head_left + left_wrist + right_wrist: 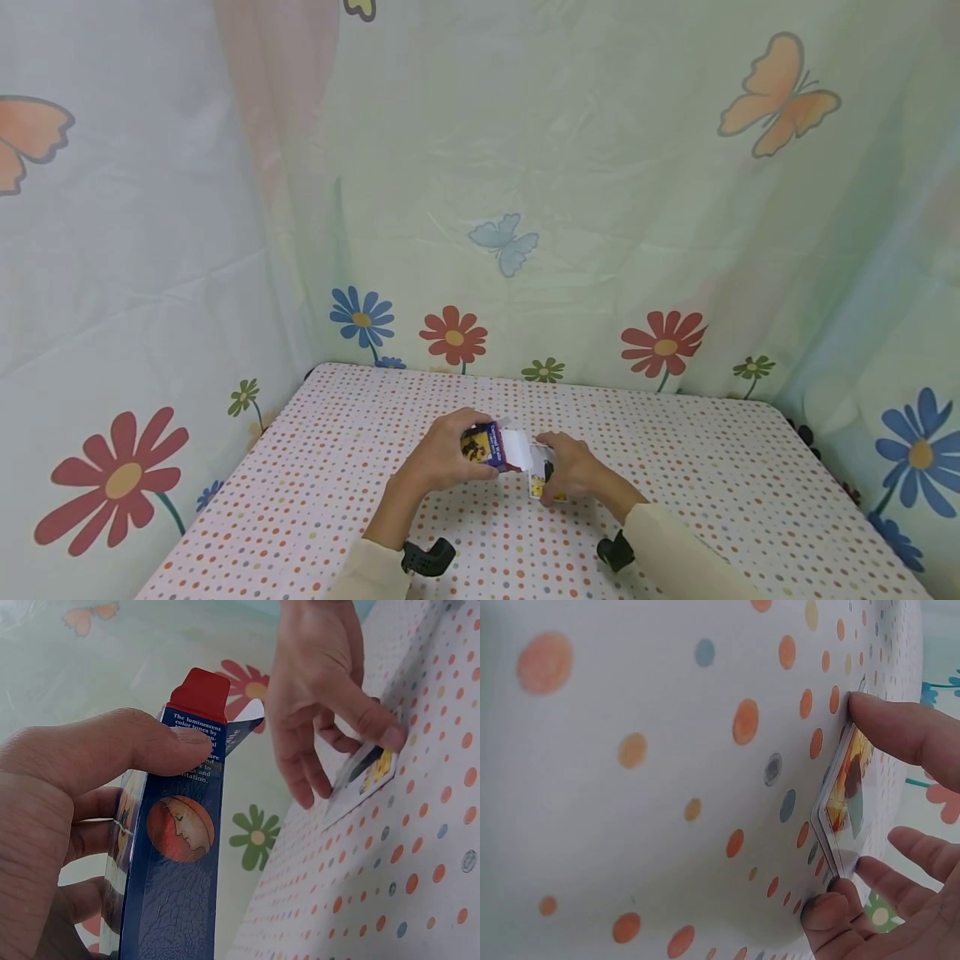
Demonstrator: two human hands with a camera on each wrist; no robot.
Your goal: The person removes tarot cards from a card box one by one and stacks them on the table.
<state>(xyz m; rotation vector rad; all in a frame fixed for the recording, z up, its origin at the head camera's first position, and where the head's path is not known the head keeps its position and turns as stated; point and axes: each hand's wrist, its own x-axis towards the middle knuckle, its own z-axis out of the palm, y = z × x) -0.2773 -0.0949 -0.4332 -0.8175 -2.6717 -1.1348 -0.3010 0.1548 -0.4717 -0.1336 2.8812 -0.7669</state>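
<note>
My left hand grips a small dark blue card box, with the thumb on one printed side and the fingers around the other. The box is tilted, and its open end with a red flap and a white flap points towards the right hand. My right hand holds a thin stack of picture cards by its edges, the thumb on one side and fingertips on the other. The cards lie low at the table surface, just right of the box. Whether anything is inside the box is hidden.
A table under a white cloth with coloured dots spreads around both hands. Curtains with flowers and butterflies hang behind it and at both sides. Each wrist wears a black band.
</note>
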